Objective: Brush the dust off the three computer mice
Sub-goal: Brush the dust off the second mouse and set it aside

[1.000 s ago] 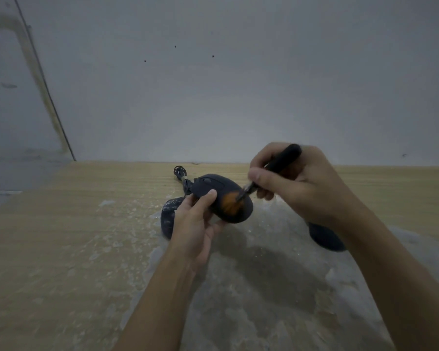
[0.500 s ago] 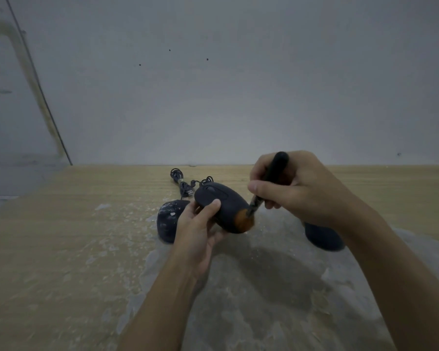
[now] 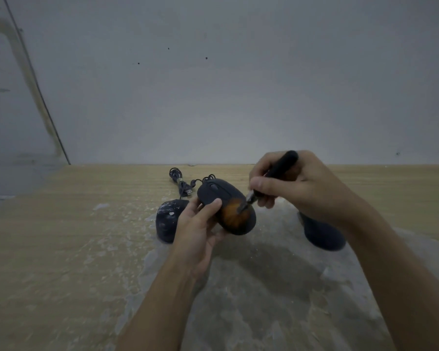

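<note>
Dusty table (image 3: pixel 61 249). Left hand (image 3: pixel 198 231) fingers clamped on wired mouse (image 3: pixel 226 206), right hand (image 3: pixel 302 188) fingers clamped on brush (image 3: pixel 271 178), mid-brushing. Left mouse (image 3: pixel 169 220) looks dusty; right mouse (image 3: pixel 323 234) unclear.

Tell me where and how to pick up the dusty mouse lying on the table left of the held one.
Grip the dusty mouse across its two long sides, coming down from above. It lies flat on the table with its domed back up and its length running away from the person, so the narrow flanks are free. The left hand is nearest, though busy.
</note>
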The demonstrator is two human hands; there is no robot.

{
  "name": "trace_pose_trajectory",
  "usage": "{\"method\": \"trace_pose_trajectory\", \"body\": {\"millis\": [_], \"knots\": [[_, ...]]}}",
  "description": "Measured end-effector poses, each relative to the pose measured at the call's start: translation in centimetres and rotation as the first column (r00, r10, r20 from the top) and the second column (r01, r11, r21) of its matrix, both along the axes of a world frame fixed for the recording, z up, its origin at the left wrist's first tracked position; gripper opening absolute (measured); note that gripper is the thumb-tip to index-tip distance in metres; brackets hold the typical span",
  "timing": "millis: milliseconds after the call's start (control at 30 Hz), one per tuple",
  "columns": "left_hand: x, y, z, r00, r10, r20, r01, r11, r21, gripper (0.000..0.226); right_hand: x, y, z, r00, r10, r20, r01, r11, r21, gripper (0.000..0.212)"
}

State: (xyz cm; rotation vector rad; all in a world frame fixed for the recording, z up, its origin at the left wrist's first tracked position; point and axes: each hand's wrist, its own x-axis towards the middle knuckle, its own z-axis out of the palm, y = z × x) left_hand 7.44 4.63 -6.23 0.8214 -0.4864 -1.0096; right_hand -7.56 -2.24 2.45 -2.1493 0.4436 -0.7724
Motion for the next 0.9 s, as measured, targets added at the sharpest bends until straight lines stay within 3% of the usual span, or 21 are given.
{"method": "trace_pose_trajectory", "body": {"millis": [100,200,300,367,467,533,633,700,767,833,900], "knots": [[0.3,0.1,0.1,0.999,-0.035,-0.004,0.035,0.999,-0.02,0.028,-0.7,-0.8,-0.2,0.973,-0.108,-0.206,0.092,0.992,-0.082,0.01],[0.5,0.2,0.6,0.998,-0.053,0.043,0.054,0.998,-0.029,0.031,-1.2,-1.3,-0.1,0.98,-0.201,0.01,0.201,0.978,-0.048,0.01],[0.6,0.3,0.6,0.996,-0.051,0.072,0.053,0.998,-0.028,0.035,-1.1,-1.0,0.4,0.947,-0.165,0.276,0.157,0.986,0.052,0.013],[0.6,0.3,0.5,0.996,-0.048,0.079,0.05,0.999,-0.018,0.036,-1.1,-0.9,0.4,0.969,-0.106,0.223,0.09,0.993,0.082,0.014],[0.6,0.2,0.4,0.994,-0.035,0.106,0.035,0.999,-0.005,0.04,-1.0,-1.1,-0.2,0.989,-0.136,-0.06,0.132,0.99,-0.057,0.009],[0.7,0.2,0.4,0.996,-0.035,0.079,0.036,0.999,-0.012,0.043,-1.0,-1.4,-0.3,0.973,-0.229,0.008,0.228,0.966,-0.124,0.008],[0.8,0.1,0.4,0.996,-0.033,0.081,0.033,0.999,-0.001,0.048,-0.9,-1.0,0.3,0.951,-0.19,0.245,0.19,0.981,0.02,0.008],[0.8,0.1,0.2,0.992,-0.056,0.11,0.056,0.998,0.005,0.047,-0.7,-0.8,0.1,0.967,-0.141,0.211,0.134,0.99,0.048,0.008],[0.8,0.1,0.1,0.986,-0.071,0.153,0.069,0.997,0.015,0.045,-0.5,-1.3,-0.5,0.966,-0.229,0.118,0.241,0.965,-0.104,0.008],[0.8,0.2,0.1,0.982,-0.084,0.171,0.082,0.996,0.019,0.041,-0.4,-1.6,-0.7,0.941,-0.315,0.126,0.336,0.919,-0.205,0.007],[0.9,0.2,0.1,0.976,-0.084,0.201,0.08,0.996,0.026,0.037,-0.4,-1.4,-0.4,0.937,-0.272,0.219,0.295,0.952,-0.082,0.006]]}}
